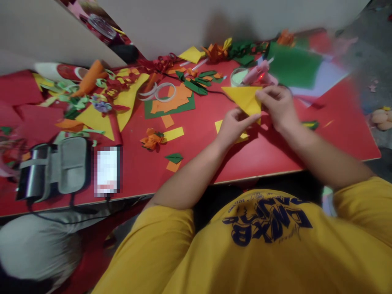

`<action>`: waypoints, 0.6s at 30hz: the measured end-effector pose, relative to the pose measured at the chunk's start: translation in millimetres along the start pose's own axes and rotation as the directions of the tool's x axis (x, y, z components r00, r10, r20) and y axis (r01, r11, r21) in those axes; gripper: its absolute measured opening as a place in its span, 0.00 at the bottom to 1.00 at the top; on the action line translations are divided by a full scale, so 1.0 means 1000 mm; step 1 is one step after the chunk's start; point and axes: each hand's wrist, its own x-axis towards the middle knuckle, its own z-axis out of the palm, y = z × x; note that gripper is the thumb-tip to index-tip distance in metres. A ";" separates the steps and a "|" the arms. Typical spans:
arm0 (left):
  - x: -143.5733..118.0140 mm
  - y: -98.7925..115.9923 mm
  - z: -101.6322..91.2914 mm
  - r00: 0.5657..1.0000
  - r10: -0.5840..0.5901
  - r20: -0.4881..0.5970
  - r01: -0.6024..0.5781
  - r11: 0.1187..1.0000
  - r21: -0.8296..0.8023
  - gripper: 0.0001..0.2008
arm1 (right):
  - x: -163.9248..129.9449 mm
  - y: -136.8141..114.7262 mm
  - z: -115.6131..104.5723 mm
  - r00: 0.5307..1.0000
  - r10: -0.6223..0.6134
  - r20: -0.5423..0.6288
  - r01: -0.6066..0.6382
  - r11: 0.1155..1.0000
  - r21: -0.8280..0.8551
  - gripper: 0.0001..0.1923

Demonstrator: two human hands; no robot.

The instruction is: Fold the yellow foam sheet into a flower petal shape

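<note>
Both of my hands hold a folded sheet of yellow paper [245, 98] just above the red table, its pointed corner toward the left. My left hand [234, 126] pinches the lower edge between thumb and fingers. At the upper right corner, my right hand [277, 104] grips the paper with its fingertips. Beneath my left hand lie flat yellow paper pieces [218, 125], partly hidden. Just beyond the folded sheet stand a pink glue gun [255, 74] with a glowing red light and a round container [239, 76] with a pale top.
Orange paper flowers [152, 139], a tape ring [165, 92], orange paper pieces [176, 100] and green folded leaves [196, 86] cover the table's middle. Green sheets [294, 65] lie at right. An open grey case [72, 163] and a phone [106, 171] with cables sit at left.
</note>
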 end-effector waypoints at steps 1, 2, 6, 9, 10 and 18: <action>-0.003 -0.002 0.001 1.000 0.003 0.015 -0.004 1.000 0.022 0.30 | 0.000 0.002 0.000 1.000 0.000 -0.010 0.000 1.000 0.011 0.29; -0.004 -0.003 0.002 1.000 0.012 0.014 -0.012 0.999 0.038 0.29 | 0.001 0.005 0.000 1.000 0.002 -0.015 -0.001 1.000 0.027 0.30; -0.004 -0.004 -0.001 0.999 0.042 0.009 -0.042 0.997 0.065 0.24 | 0.005 0.017 -0.003 1.000 0.027 -0.003 -0.027 0.995 0.098 0.32; -0.001 -0.003 -0.001 0.998 0.051 0.039 -0.052 0.998 0.030 0.23 | 0.008 0.021 -0.004 0.999 0.039 0.014 -0.040 0.990 0.134 0.34; -0.001 -0.002 -0.001 0.998 0.047 0.047 -0.048 0.999 0.014 0.23 | 0.008 0.020 -0.004 0.999 0.044 0.015 -0.046 0.990 0.135 0.34; -0.002 0.006 0.005 1.000 -0.007 0.005 0.007 0.999 -0.031 0.20 | 0.007 -0.003 0.000 0.975 0.211 -0.067 -0.203 0.973 0.112 0.32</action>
